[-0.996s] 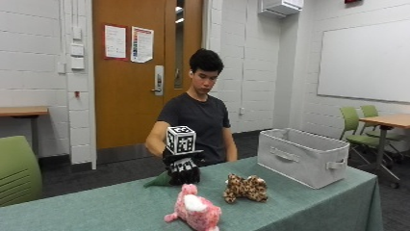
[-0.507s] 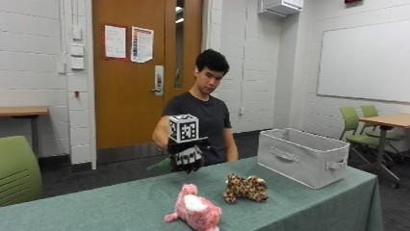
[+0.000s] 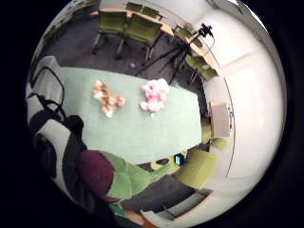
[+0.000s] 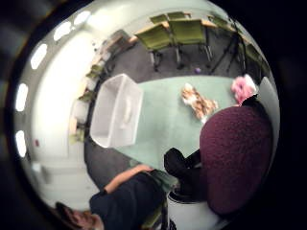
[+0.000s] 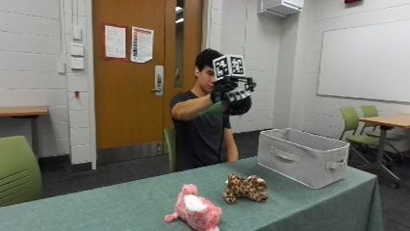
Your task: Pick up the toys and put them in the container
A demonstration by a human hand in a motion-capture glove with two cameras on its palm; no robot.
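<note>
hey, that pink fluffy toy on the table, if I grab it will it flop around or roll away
The pink plush toy looks soft and fuzzy, so it would probably squash and flop in a grip rather than stay stiff. It lies slumped on the green tablecloth, so a push would likely drag or tumble it, not roll it. It seems light and unlikely to break.

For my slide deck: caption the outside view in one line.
A seated person lifts a green-and-maroon toy in the gloved right hand above the table, with pink toy, leopard toy and container waiting.
</note>
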